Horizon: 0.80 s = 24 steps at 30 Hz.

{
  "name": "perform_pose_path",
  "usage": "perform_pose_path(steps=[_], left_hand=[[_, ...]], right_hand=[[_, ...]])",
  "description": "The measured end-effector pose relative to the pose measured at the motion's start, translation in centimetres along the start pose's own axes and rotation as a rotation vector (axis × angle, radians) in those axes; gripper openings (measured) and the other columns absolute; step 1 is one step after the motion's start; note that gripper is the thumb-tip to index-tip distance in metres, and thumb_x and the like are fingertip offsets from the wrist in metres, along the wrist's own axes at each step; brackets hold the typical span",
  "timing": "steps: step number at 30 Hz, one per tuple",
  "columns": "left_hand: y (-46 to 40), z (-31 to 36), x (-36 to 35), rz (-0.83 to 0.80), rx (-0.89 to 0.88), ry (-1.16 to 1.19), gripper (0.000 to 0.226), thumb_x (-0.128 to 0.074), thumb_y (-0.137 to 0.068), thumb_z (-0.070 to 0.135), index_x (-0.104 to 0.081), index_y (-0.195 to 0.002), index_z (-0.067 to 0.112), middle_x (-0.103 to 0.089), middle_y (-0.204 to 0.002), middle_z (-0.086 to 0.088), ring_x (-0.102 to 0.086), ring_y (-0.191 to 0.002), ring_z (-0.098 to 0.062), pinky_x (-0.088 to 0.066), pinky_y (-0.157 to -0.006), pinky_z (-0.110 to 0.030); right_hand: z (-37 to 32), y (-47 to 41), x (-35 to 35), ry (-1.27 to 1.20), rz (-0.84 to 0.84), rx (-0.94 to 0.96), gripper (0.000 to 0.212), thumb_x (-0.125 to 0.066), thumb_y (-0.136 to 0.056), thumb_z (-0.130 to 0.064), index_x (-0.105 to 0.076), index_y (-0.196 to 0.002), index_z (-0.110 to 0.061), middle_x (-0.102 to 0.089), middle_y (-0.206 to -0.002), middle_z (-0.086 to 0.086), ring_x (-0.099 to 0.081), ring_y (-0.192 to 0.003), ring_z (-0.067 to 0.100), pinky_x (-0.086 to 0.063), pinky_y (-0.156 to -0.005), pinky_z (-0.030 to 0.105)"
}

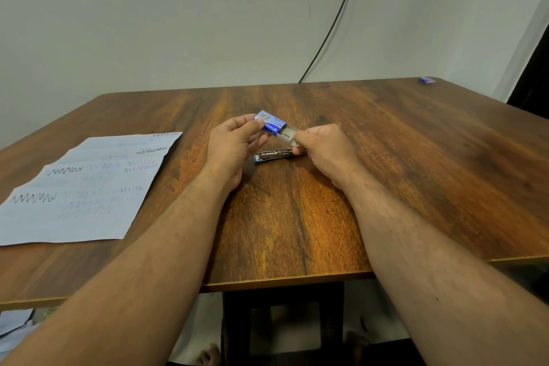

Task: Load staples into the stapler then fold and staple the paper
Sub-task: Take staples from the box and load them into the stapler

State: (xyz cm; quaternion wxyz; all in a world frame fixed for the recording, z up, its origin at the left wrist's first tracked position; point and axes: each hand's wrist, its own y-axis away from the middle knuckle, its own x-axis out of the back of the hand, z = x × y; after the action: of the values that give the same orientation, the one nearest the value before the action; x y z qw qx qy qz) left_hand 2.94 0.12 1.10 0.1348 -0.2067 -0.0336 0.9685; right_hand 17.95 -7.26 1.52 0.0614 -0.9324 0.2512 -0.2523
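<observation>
My left hand (234, 142) holds the blue sleeve of a small staple box (271, 123) above the middle of the table. My right hand (323, 148) pinches the end of the box's grey inner tray (287, 133), which is slid partway out to the right. Below and between the hands a small stapler (271, 155) with a metal top and blue base lies on the wooden table (297, 217). A sheet of white paper (83, 187) with zigzag pen scribbles lies flat at the left.
A second small blue box (427, 80) sits at the table's far right corner. A black cable (332, 24) runs down the wall behind the table. More paper (15, 324) lies on the floor at lower left, and a dark stool (282, 321) stands under the table.
</observation>
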Motion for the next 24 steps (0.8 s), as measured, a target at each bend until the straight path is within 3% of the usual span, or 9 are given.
perform_pose_path(steps=[4, 9, 12, 14, 17, 19, 24], left_hand=[[0.1, 0.2, 0.1, -0.023, 0.014, -0.02, 0.013, -0.068, -0.094, 0.006, -0.063, -0.106, 0.009, -0.079, -0.083, -0.008, -0.075, -0.071, -0.016, -0.063, -0.065, -0.024], [0.3, 0.2, -0.2, -0.097, 0.062, -0.057, 0.036, -0.072, -0.09, 0.002, -0.054, -0.121, 0.011, -0.079, -0.082, -0.009, -0.075, -0.069, -0.021, -0.064, -0.063, -0.027], [0.2, 0.1, -0.1, -0.081, 0.063, -0.059, 0.033, -0.069, -0.091, 0.0, -0.055, -0.121, 0.009, -0.078, -0.082, -0.01, -0.074, -0.067, -0.018, -0.063, -0.063, -0.026], [0.2, 0.0, -0.2, -0.075, 0.051, -0.065, 0.023, -0.065, -0.093, -0.001, -0.058, -0.114, 0.007, -0.076, -0.08, -0.009, -0.071, -0.06, -0.015, -0.06, -0.059, -0.023], [0.3, 0.1, -0.3, -0.067, 0.045, -0.091, 0.011, -0.061, -0.096, -0.001, -0.062, -0.099, 0.009, -0.073, -0.066, -0.003, -0.066, -0.051, -0.01, -0.057, -0.054, -0.018], [0.3, 0.1, -0.3, -0.066, 0.047, -0.096, 0.01, -0.059, -0.096, 0.0, -0.061, -0.097, 0.009, -0.071, -0.06, -0.001, -0.063, -0.048, -0.008, -0.054, -0.051, -0.017], [0.3, 0.1, -0.2, -0.08, 0.035, -0.111, 0.009, -0.057, -0.097, -0.001, -0.061, -0.097, 0.007, -0.07, -0.056, 0.001, -0.06, -0.046, -0.007, -0.052, -0.05, -0.016]], right_hand=[[0.2, -0.1, -0.2, -0.002, 0.002, 0.019, 0.03, -0.063, -0.087, -0.025, -0.07, -0.059, -0.018, -0.045, -0.034, -0.011, -0.037, -0.033, 0.004, -0.025, -0.043, 0.023], [0.5, -0.3, -0.4, -0.025, 0.001, 0.034, 0.029, -0.063, -0.087, -0.025, -0.073, -0.061, -0.017, -0.051, -0.04, -0.009, -0.038, -0.036, 0.003, -0.026, -0.041, 0.018], [0.4, -0.3, -0.3, -0.059, 0.026, 0.021, 0.032, -0.065, -0.089, -0.033, -0.077, -0.07, -0.01, -0.055, -0.045, -0.01, -0.044, -0.043, 0.002, -0.034, -0.051, 0.024], [0.5, -0.7, -0.2, -0.14, 0.065, -0.036, 0.03, -0.06, -0.083, -0.037, -0.078, -0.072, -0.016, -0.055, -0.046, -0.013, -0.045, -0.05, 0.008, -0.033, -0.057, 0.03], [0.7, -1.1, 0.0, -0.288, 0.094, -0.116, 0.03, -0.044, -0.067, -0.024, -0.073, -0.074, -0.022, -0.054, -0.047, -0.008, -0.042, -0.048, 0.01, -0.029, -0.056, 0.03], [1.0, -1.3, 0.2, -0.303, 0.145, -0.149, 0.033, -0.039, -0.063, -0.013, -0.068, -0.074, -0.023, -0.059, -0.056, -0.007, -0.048, -0.06, 0.013, -0.034, -0.061, 0.034], [1.6, -1.3, 0.2, -0.315, 0.205, -0.143, 0.037, -0.037, -0.078, 0.002, -0.064, -0.078, -0.024, -0.062, -0.079, -0.001, -0.052, -0.081, 0.02, -0.039, -0.069, 0.037]])
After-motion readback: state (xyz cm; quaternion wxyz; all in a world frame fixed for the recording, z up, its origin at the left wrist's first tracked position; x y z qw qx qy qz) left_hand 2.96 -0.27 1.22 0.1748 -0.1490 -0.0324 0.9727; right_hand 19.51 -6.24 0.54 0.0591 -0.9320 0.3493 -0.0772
